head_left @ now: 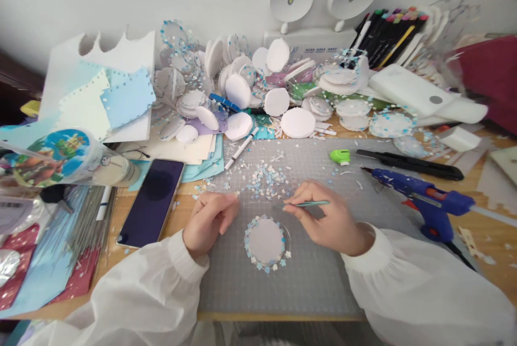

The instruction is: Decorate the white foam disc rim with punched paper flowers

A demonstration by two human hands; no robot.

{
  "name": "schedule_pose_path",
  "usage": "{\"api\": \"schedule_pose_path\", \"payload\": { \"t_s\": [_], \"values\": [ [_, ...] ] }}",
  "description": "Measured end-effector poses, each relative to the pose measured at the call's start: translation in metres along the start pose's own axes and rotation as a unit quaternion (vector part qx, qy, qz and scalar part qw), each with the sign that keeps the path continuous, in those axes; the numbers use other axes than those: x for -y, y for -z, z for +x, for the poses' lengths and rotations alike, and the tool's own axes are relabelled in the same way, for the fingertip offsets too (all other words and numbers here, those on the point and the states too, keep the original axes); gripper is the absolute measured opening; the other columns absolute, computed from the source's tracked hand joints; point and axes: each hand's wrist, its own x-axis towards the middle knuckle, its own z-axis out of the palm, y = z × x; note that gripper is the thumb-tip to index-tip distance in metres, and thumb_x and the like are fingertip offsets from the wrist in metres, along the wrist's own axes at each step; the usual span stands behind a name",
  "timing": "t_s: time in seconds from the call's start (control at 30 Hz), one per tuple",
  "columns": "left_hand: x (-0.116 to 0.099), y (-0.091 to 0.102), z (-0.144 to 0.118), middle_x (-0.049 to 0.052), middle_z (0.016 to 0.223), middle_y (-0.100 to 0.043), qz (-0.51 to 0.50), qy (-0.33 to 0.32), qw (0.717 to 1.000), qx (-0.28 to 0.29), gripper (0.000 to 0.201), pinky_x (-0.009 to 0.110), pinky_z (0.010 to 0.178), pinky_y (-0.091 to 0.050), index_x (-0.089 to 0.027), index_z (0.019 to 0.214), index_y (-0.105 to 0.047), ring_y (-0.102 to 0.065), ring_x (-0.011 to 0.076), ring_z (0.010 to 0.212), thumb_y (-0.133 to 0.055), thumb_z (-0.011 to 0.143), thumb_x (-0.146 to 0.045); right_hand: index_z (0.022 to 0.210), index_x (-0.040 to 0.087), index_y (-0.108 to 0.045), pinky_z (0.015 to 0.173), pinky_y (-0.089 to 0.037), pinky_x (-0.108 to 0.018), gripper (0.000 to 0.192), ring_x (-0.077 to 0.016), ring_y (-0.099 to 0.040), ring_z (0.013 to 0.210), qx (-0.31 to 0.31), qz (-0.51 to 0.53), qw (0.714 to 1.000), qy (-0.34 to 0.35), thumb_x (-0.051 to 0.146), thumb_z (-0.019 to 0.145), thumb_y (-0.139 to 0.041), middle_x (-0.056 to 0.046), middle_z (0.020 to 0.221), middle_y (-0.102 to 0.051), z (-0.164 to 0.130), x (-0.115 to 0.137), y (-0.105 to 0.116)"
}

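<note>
A clear round disc [265, 240] rimmed with tiny blue and white paper flowers lies on the grey cutting mat [307, 281]. My right hand [327, 219] pinches thin teal tweezers [307, 204], their tip pointing left just above the disc's upper right rim. My left hand [210, 219] rests loosely curled on the mat at the disc's left, holding nothing that I can see. A scatter of loose paper flowers [266, 176] lies on the mat beyond both hands.
A blue glue gun [428, 200] and a black cutter [412, 162] lie at the right, a green tape dispenser [340, 156] near them. A phone [152, 200] lies at the left. Several white foam discs [278, 101] are heaped at the back.
</note>
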Motion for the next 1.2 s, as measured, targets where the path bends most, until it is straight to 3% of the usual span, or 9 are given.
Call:
{"api": "schedule_pose_path", "payload": {
  "t_s": [0.13, 0.27, 0.43, 0.53, 0.73, 0.83, 1.07, 1.2],
  "values": [
    [0.0, 0.0, 0.0, -0.001, 0.033, -0.027, 0.003, 0.001, 1.0, -0.002, 0.059, 0.032, 0.052, -0.021, -0.017, 0.032, -0.036, -0.027, 0.0096, 0.04, -0.049, 0.086, -0.037, 0.081, 0.023, -0.055, 0.059, -0.048, -0.031, 0.011, -0.0153, -0.059, 0.065, -0.024, 0.024, 0.997, -0.072, 0.016, 0.081, -0.063, -0.001, 0.07, -0.06, -0.002, -0.002, -0.001],
    [0.0, 0.001, 0.0, -0.002, 0.035, -0.029, 0.021, 0.005, 1.0, -0.008, 0.058, 0.031, 0.052, -0.023, -0.017, 0.033, -0.037, -0.029, 0.0098, 0.042, -0.05, 0.086, -0.039, 0.076, 0.022, -0.056, 0.056, -0.048, -0.029, 0.013, -0.0154, -0.058, 0.064, -0.094, 0.104, 0.976, -0.166, 0.027, 0.081, -0.067, -0.001, 0.07, -0.057, 0.002, -0.001, 0.001],
    [0.003, 0.001, 0.001, 0.0, 0.053, -0.05, 0.091, 0.012, 0.995, -0.034, 0.036, 0.027, 0.053, -0.029, -0.016, 0.054, -0.061, -0.039, 0.0106, 0.052, -0.06, 0.082, -0.039, 0.074, 0.022, -0.054, 0.054, -0.045, -0.027, 0.021, -0.0138, -0.054, 0.06, -0.135, 0.264, 0.916, -0.269, 0.036, 0.078, -0.07, 0.002, 0.062, -0.052, 0.003, 0.006, -0.002],
    [0.004, -0.002, 0.0, 0.001, 0.06, -0.057, 0.132, 0.001, 0.991, -0.022, 0.021, 0.024, 0.052, -0.032, -0.015, 0.072, -0.069, -0.044, 0.0112, 0.055, -0.067, 0.077, -0.036, 0.071, 0.022, -0.053, 0.055, -0.044, -0.027, 0.024, -0.0134, -0.052, 0.061, -0.129, 0.303, 0.895, -0.3, 0.037, 0.077, -0.07, 0.003, 0.06, -0.048, 0.002, 0.015, -0.006],
    [0.006, -0.006, -0.004, -0.007, 0.048, -0.029, 0.167, -0.024, 0.984, 0.056, 0.017, 0.023, 0.044, -0.019, -0.014, 0.084, -0.072, -0.023, 0.0068, 0.045, -0.069, 0.076, -0.029, 0.07, 0.021, -0.053, 0.058, -0.044, -0.026, 0.024, -0.0119, -0.051, 0.061, -0.125, 0.326, 0.884, -0.311, 0.036, 0.077, -0.07, 0.003, 0.063, -0.049, 0.0, 0.026, -0.01],
    [0.007, -0.006, -0.004, -0.008, 0.052, -0.024, 0.168, -0.042, 0.982, 0.076, 0.015, 0.023, 0.045, -0.018, -0.014, 0.088, -0.072, -0.021, 0.0063, 0.047, -0.069, 0.076, -0.023, 0.069, 0.021, -0.053, 0.061, -0.045, -0.028, 0.024, -0.0123, -0.052, 0.063, -0.119, 0.34, 0.879, -0.312, 0.036, 0.077, -0.071, 0.003, 0.063, -0.05, 0.0, 0.026, -0.012],
    [0.008, -0.007, -0.004, -0.008, 0.051, -0.025, 0.148, -0.042, 0.987, 0.051, 0.012, 0.022, 0.044, -0.019, -0.012, 0.082, -0.073, -0.022, 0.0056, 0.047, -0.071, 0.075, -0.022, 0.072, 0.023, -0.056, 0.065, -0.042, -0.025, 0.021, -0.0108, -0.055, 0.066, -0.108, 0.411, 0.83, -0.362, 0.032, 0.074, -0.075, 0.005, 0.064, -0.057, -0.001, 0.028, -0.017],
    [0.009, -0.007, -0.004, -0.009, 0.048, -0.021, 0.138, -0.034, 0.989, 0.026, 0.01, 0.021, 0.043, -0.019, -0.012, 0.078, -0.072, -0.021, 0.0051, 0.045, -0.071, 0.074, -0.021, 0.072, 0.024, -0.058, 0.068, -0.042, -0.025, 0.019, -0.0101, -0.057, 0.069, -0.102, 0.429, 0.822, -0.36, 0.029, 0.074, -0.075, 0.005, 0.066, -0.06, -0.001, 0.028, -0.017]
  ]
}}
